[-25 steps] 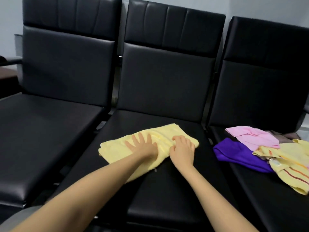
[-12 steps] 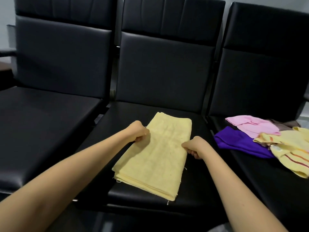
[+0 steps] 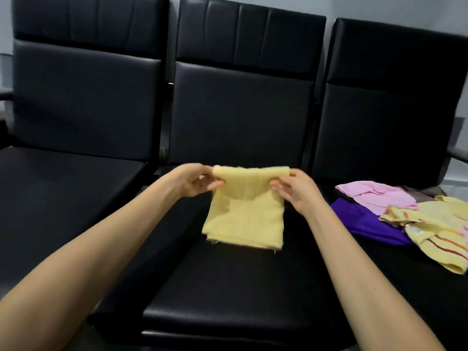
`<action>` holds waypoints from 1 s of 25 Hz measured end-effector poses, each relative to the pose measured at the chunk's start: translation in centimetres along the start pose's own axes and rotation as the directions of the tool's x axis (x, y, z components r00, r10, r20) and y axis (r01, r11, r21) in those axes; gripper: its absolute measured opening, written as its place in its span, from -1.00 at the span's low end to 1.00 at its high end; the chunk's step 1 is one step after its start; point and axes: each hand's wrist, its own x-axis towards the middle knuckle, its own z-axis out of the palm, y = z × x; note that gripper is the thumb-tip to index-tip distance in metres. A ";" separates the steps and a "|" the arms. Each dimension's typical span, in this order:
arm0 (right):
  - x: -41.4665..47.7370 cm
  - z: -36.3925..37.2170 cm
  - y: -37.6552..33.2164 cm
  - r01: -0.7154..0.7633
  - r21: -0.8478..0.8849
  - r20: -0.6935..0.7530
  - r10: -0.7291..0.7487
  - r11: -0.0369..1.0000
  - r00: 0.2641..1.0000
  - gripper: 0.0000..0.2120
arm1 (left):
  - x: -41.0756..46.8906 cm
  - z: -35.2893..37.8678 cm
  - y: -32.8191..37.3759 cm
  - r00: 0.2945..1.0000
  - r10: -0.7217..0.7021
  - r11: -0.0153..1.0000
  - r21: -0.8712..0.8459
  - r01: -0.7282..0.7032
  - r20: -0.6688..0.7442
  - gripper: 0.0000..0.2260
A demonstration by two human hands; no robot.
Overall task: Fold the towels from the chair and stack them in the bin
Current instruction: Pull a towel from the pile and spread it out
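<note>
My left hand (image 3: 195, 183) pinches the top left corner of the pale yellow folded terry towel (image 3: 245, 219), and my right hand (image 3: 296, 191) pinches the top right corner. The held edge runs left to right. The towel's length falls towards me, its lower end on the middle black leather chair seat (image 3: 228, 287). On the right seat lie a pink towel (image 3: 374, 196), a purple towel (image 3: 362, 219) and a striped yellow towel (image 3: 435, 231). Behind is a grey wall (image 3: 379, 8).

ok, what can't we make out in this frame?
Head view:
bin: nowhere in frame.
striped yellow towel: cut off by right edge.
dark brown cloth: mostly hidden behind folded pink towel.
purple towel: partly covered by pink and striped towels.
plain yellow towel: top corners hidden by left hand and right hand.
</note>
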 end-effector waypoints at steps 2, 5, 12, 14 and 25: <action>0.0 0.6 -1.6 0.257 0.084 0.026 -0.260 0.963 0.965 -0.84 | -0.4 1.1 1.2 0.981 0.185 0.952 -0.258 -0.167 0.050 -0.91; -0.3 0.8 -2.9 0.416 0.183 0.064 -0.433 0.891 0.899 -0.75 | -1.1 1.3 1.4 0.893 0.442 0.862 -0.318 -0.395 0.090 -0.87; -1.7 -1.8 3.2 -0.382 -0.656 0.047 0.540 0.651 0.840 -0.92 | -0.8 -2.8 -5.5 0.986 -0.161 0.855 0.505 0.116 0.045 -0.91; -2.1 -2.3 2.7 -0.357 -0.776 0.024 0.589 0.521 0.808 -0.81 | -1.6 -2.4 -5.5 0.966 -0.259 0.849 0.474 0.233 -0.012 -0.92; 0.7 -1.1 5.0 -0.409 -0.343 -0.101 0.400 0.846 0.911 -0.88 | -1.0 0.0 -6.3 0.978 -0.093 0.901 0.402 0.163 -0.188 -0.88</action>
